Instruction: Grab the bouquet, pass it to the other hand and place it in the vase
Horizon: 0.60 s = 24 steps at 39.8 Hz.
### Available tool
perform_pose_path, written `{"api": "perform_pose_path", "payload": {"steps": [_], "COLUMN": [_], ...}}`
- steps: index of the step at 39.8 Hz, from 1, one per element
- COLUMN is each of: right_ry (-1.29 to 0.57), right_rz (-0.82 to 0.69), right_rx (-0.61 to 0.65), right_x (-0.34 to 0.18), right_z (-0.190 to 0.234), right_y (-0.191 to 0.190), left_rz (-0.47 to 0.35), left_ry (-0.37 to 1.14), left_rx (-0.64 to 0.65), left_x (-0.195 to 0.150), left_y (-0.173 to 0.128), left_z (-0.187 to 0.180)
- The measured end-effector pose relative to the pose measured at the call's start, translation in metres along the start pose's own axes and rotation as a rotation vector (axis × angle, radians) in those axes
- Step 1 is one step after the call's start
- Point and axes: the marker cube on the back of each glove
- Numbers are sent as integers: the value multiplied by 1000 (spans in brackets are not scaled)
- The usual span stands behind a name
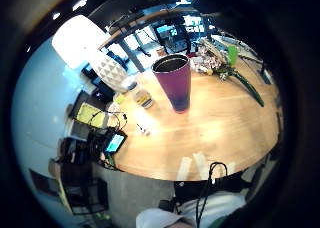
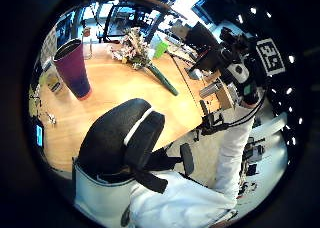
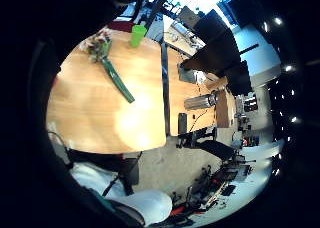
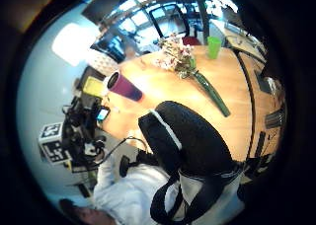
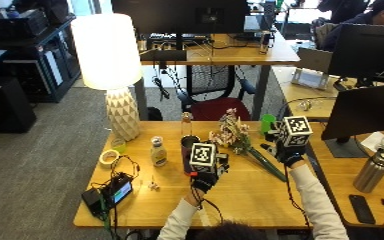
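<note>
- the person's left hand [image 5: 204,181] hung over the near middle of the wooden table [image 5: 245,200], just in front of the vase. it held nothing; whether its fingers were straight or curled could not be told.
- the right hand [image 5: 287,151] was raised to the right, over the table's right edge, near the low end of the bouquet's stem. it too gripped nothing, and its fingers could not be made out.
- the bouquet [image 5: 235,137] lay flat on the table between the hands and a little farther off, its pale blossoms toward the far side and its green wrapped stem [image 5: 266,164] running near and right. nothing touched it.
- the vase [image 5: 189,150], a tall purple tumbler with an open mouth, stood upright left of the bouquet, partly hidden behind the left hand in the outside view.
- risk, as a judgement: the vase was tall and narrow, so a stem pushed in at a slant, or a sleeve brushing it, could tip it.
- risk: the bouquet head looked loose and heavy against a thin stem; a grip too low on the stem could let it droop or shed blooms at the pass.
- farther back, a green cup [image 5: 267,123] stood close behind the flowers and could be knocked on the lift.
- a sauce bottle [image 5: 157,151] stood left of the vase.
</note>
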Motion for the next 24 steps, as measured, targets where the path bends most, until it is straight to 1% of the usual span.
{"api": "perform_pose_path", "payload": {"steps": [3,8,13,17,19,24], "right_ry": [-4,-2,-5,10,2,-47], "right_rz": [1,-2,14,10,12,6], "right_rx": [-2,24,-16,-24,-51,-167], "right_x": [0,7,5,9,7,-2], "right_z": [2,13,10,12,9,-9], "right_y": [-2,-14,-8,-13,-13,-5], "left_rz": [-5,4,15,18,18,18], "left_ry": [-16,6,16,28,10,-13], "left_rx": [-12,-34,-32,-60,-84,-113], "left_x": [-4,-2,-1,1,0,-2], "left_y": [-2,-4,-9,-7,-6,2], "left_z": [5,9,14,15,16,8]}}
